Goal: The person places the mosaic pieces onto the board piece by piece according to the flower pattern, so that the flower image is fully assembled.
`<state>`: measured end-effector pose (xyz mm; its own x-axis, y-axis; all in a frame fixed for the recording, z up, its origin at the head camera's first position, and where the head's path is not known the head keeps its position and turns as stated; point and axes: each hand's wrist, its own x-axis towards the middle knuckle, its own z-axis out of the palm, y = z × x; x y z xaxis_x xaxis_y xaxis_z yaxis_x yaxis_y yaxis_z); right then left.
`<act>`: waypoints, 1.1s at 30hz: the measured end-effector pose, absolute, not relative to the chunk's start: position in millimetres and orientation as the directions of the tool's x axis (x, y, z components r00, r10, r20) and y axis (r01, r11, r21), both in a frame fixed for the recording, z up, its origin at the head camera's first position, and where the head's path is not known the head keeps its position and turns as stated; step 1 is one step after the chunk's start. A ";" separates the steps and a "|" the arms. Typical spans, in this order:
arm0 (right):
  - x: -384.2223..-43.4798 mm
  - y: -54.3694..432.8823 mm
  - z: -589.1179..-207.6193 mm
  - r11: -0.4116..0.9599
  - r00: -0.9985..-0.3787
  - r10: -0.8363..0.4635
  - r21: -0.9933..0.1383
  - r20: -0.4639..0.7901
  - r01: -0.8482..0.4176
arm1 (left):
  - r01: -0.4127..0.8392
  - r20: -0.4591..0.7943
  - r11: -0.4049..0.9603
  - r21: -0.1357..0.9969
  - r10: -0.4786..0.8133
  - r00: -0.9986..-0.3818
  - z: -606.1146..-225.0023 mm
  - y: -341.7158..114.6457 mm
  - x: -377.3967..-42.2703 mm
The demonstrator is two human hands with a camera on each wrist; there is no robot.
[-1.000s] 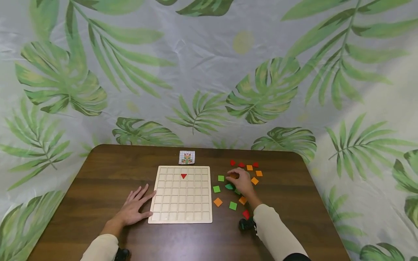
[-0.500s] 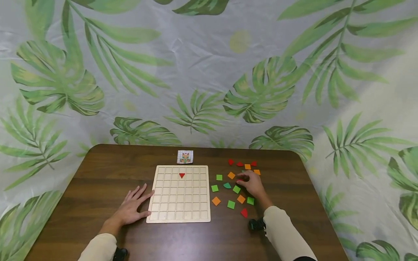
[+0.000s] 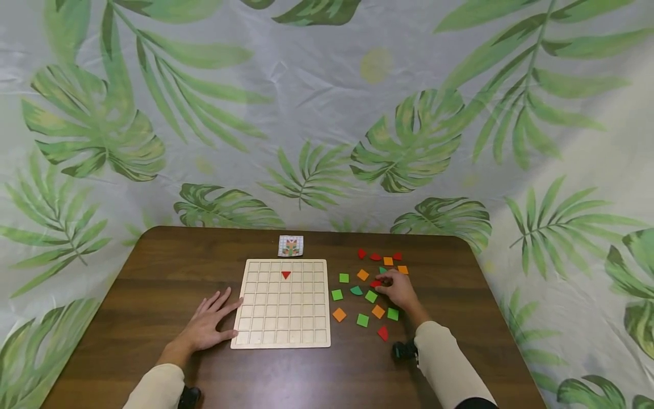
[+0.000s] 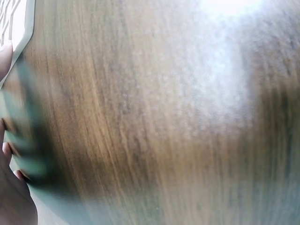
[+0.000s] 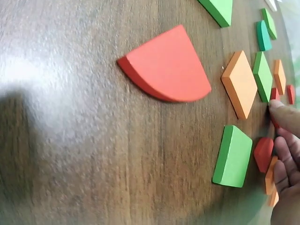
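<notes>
**Camera Positions and Shared Coverage**

Head view: looks forward and down from above the near side of the tabletop point(image 3: 286, 378); the most distant of the three, it includes the leaf-print backdrop point(image 3: 311, 85).

Left wrist view: faces the tabletop at close range; left hand point(image 3: 203, 328) cropped at the left edge. Shares the near-left corner of the grid board point(image 3: 282, 311) with the head view.

Right wrist view: faces obliquely across the tabletop, close in; right hand point(image 3: 401, 289) cropped at the right edge. Shares the nearest red piece point(image 5: 168, 68) with the head view.
</notes>
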<state>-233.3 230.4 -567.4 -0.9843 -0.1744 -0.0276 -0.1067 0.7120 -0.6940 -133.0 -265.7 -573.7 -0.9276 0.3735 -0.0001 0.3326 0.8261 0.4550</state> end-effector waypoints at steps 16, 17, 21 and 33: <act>-235.0 229.2 -562.1 0.733 -0.984 -0.149 -0.679 -0.100 -0.042 | 0.318 -0.026 0.832 0.455 0.370 -0.929 -570.2 -264.3 -136.3; -235.1 229.5 -561.5 0.730 -0.985 -0.141 -0.683 -0.100 -0.035 | 0.320 -0.029 0.832 0.453 0.372 -0.928 -569.9 -264.0 -136.5; -236.9 230.4 -561.0 0.724 -0.985 -0.145 -0.689 -0.090 -0.043 | 0.321 -0.026 0.829 0.457 0.374 -0.927 -568.5 -263.4 -136.5; -240.0 228.0 -564.2 0.697 -0.981 -0.148 -0.717 -0.122 -0.016 | 0.305 -0.053 0.842 0.446 0.364 -0.930 -568.4 -264.5 -131.8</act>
